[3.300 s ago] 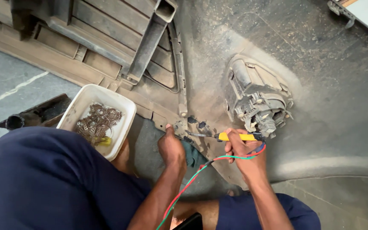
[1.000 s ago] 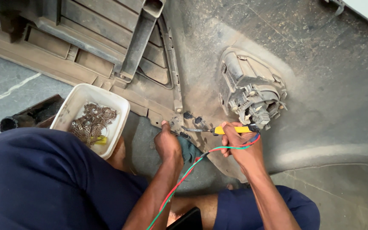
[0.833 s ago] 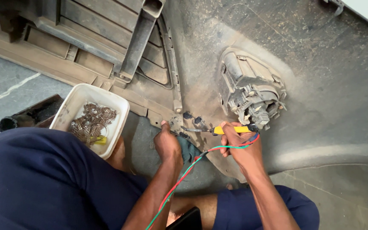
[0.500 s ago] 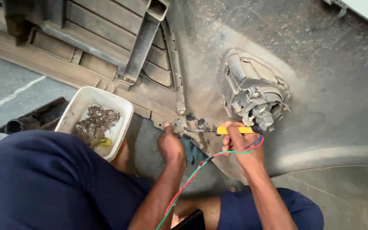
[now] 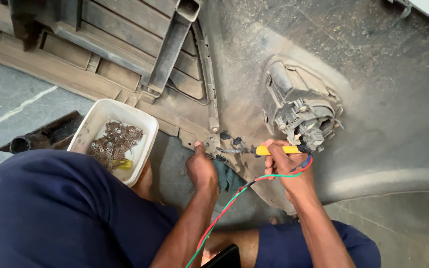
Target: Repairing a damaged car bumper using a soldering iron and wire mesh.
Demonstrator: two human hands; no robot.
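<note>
here, seen from above, a person in dark blue clothes crouches over the dusty inner side of a large grey bumper panel (image 5: 373, 89) lying on the floor. the right hand (image 5: 286, 166) is closed around the yellow handle of a soldering iron (image 5: 269, 150), whose thin metal tip points toward nine o'clock and meets a small cluster of dark connectors and wire ends (image 5: 227, 141) on the panel's edge. a red and green cord (image 5: 234, 198) runs from the iron's handle down toward six o'clock, between the forearms. the left hand (image 5: 200, 168) sits just at seven o'clock of that cluster, fingers curled and pressing on the panel edge beside the wires; whether it pinches a wire cannot be told. at one o'clock of the iron, close by, a grey lamp housing (image 5: 299, 106) is fixed into the panel. well apart, toward nine o'clock, a white plastic tub (image 5: 103, 111) on the floor holds rusty small hardware and one yellow piece. a black grille section (image 5: 125, 44) fills the upper left. judging by the tip resting at the wires, the joining work looks under way, not finished: the wire ends appear bare and loose, with no wrapping visible.
</note>
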